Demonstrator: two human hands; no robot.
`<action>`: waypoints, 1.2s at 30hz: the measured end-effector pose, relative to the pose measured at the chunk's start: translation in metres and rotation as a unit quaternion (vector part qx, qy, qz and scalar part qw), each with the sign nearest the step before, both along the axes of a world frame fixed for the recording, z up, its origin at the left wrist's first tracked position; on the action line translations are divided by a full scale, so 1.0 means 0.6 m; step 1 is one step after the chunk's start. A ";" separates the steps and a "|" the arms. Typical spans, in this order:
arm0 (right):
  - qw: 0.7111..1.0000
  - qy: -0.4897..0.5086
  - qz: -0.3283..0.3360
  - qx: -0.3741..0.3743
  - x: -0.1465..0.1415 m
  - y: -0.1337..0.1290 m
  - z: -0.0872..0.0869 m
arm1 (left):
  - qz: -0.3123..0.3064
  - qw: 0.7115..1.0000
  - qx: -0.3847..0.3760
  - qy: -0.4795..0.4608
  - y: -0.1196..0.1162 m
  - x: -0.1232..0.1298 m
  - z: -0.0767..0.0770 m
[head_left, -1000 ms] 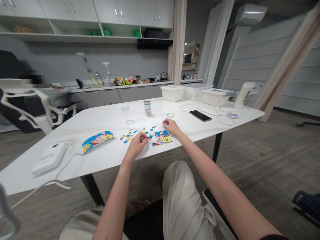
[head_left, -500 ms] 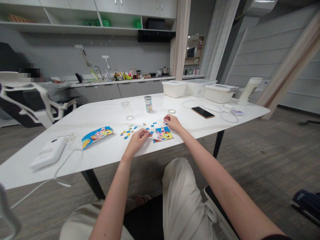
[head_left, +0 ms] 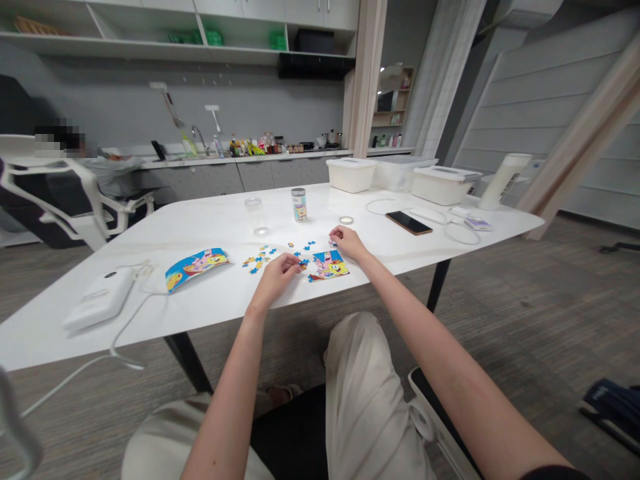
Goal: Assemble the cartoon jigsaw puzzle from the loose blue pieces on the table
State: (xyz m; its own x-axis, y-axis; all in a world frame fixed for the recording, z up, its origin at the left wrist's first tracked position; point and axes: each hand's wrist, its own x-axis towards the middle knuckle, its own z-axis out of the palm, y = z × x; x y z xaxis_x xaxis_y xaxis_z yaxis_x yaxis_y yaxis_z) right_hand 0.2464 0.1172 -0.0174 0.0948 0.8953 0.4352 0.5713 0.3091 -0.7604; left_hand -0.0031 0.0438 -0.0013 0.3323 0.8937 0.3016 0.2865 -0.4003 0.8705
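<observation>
A partly joined jigsaw [head_left: 330, 265] with pink and yellow figures on blue lies near the table's front edge. At its left, my left hand [head_left: 281, 273] is closed on a puzzle piece [head_left: 303, 265]. My right hand [head_left: 349, 241] is above the jigsaw's upper right, fingertips pinched on a small piece [head_left: 333, 244]. Several loose pieces [head_left: 257, 259] lie left of my left hand, with more behind the jigsaw. A curved picture sheet [head_left: 197, 268] rests farther left. Behind the pieces stand a clear jar [head_left: 255, 215] and a printed can [head_left: 299, 205].
A round lid [head_left: 346, 220], a phone [head_left: 409, 223] and white cables are on the table [head_left: 200, 223]. Lidded bins [head_left: 351, 175] and a pale bottle [head_left: 505, 182] stand at the back right. A power bank [head_left: 103, 298] is at left. A person sits beyond.
The view has shifted slightly. My left hand has moved a little relative to the piece at its fingertips, which shows more blue now. My right hand stays almost in place.
</observation>
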 end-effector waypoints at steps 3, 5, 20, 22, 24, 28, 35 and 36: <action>1.000 -0.002 -0.001 -0.004 0.000 0.000 0.001 | -0.006 1.000 0.004 0.004 0.001 0.000 0.001; 1.000 -0.003 -0.002 -0.005 0.000 -0.001 0.002 | -0.010 1.000 0.006 0.005 0.001 0.000 0.001; 1.000 -0.010 0.005 -0.004 0.000 -0.001 0.001 | 0.020 0.999 0.018 0.047 -0.007 0.001 0.007; 1.000 -0.009 0.006 -0.004 0.000 -0.001 0.001 | 0.021 0.999 0.018 0.034 -0.007 0.002 0.007; 1.000 -0.009 0.006 -0.004 0.000 0.000 0.000 | 0.020 1.000 0.013 0.007 -0.006 0.003 0.006; 1.000 -0.013 0.005 -0.008 0.000 0.002 0.000 | 0.007 1.000 0.003 0.011 -0.004 0.004 0.006; 1.000 -0.015 0.004 -0.009 0.001 0.003 0.000 | -0.014 0.998 0.015 0.052 0.001 0.004 0.008; 1.000 -0.015 0.004 -0.009 0.001 0.003 0.000 | -0.008 0.998 0.024 0.065 0.001 0.006 0.010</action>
State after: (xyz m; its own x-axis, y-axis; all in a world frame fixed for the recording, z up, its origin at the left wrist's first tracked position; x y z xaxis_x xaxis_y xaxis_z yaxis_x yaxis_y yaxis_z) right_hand 0.2468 0.1190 -0.0173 0.0755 0.9035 0.4218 0.5917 0.2999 -0.7483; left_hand 0.0002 0.0443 0.0044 0.3845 0.8742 0.2966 0.3891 -0.4449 0.8066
